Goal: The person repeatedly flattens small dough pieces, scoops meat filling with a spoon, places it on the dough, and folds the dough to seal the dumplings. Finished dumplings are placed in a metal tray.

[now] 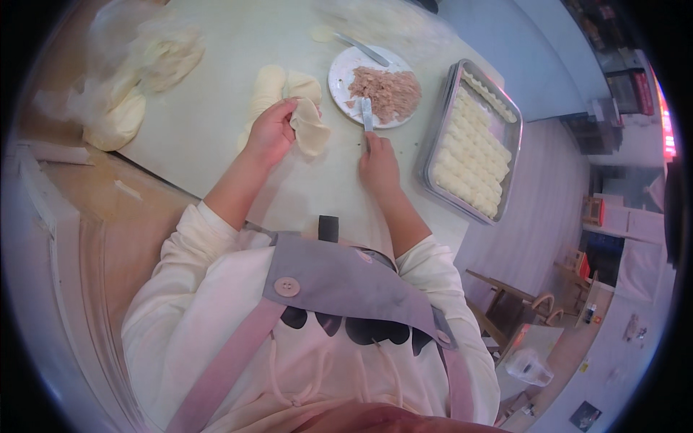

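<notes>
My left hand (275,130) pinches a thin dough wrapper (311,130), which hangs down over the table. Just beyond it lie a long stack of dough wrappers (269,81) and a shorter stack (304,85). My right hand (380,162) grips a flat metal spatula (367,113), its blade tip at the near edge of the minced meat filling (387,92). That filling sits on a white plate (341,81). A second metal utensil (363,48) rests across the plate's far rim.
To the right, a metal tray (427,173) holds rows of filled dumplings (471,157), with one separate row at its far side. Dough in clear plastic bags (116,119) lies at the table's left edge. White flour (384,24) covers the far tabletop (227,32). A wooden chair (503,297) stands lower right.
</notes>
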`<action>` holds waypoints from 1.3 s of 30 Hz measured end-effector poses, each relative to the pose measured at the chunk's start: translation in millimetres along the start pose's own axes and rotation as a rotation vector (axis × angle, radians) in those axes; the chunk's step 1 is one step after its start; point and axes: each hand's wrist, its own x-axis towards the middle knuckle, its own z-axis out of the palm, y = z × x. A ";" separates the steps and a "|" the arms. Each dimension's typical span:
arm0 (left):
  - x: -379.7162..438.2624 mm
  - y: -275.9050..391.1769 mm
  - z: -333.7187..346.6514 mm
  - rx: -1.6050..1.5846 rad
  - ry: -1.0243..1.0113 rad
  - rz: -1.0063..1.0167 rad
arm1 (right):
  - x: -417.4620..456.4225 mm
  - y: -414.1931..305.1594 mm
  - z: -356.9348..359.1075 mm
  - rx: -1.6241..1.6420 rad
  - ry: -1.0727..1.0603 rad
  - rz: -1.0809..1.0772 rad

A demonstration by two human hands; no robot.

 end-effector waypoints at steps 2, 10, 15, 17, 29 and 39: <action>-2.5 0.2 -1.7 0.115 0.126 0.022 | 0.2 -0.6 0.1 -0.005 -0.003 0.004; -13.6 11.1 21.5 -0.157 0.131 -0.016 | -10.0 -9.5 -5.5 -0.055 -0.096 0.114; -15.6 -0.4 9.1 -0.017 -0.063 -0.056 | -21.4 -11.5 -4.3 -0.031 -0.120 0.167; -18.9 0.4 12.7 -0.151 -0.120 -0.115 | -25.7 -11.7 -5.2 -0.031 -0.107 0.172; -12.1 -36.8 1.0 -0.189 0.248 -0.217 | 8.5 3.0 -34.5 -0.018 0.188 0.252; 6.3 -60.8 -6.7 -0.314 0.163 -0.349 | 16.7 -5.0 -18.8 -0.179 -0.064 0.160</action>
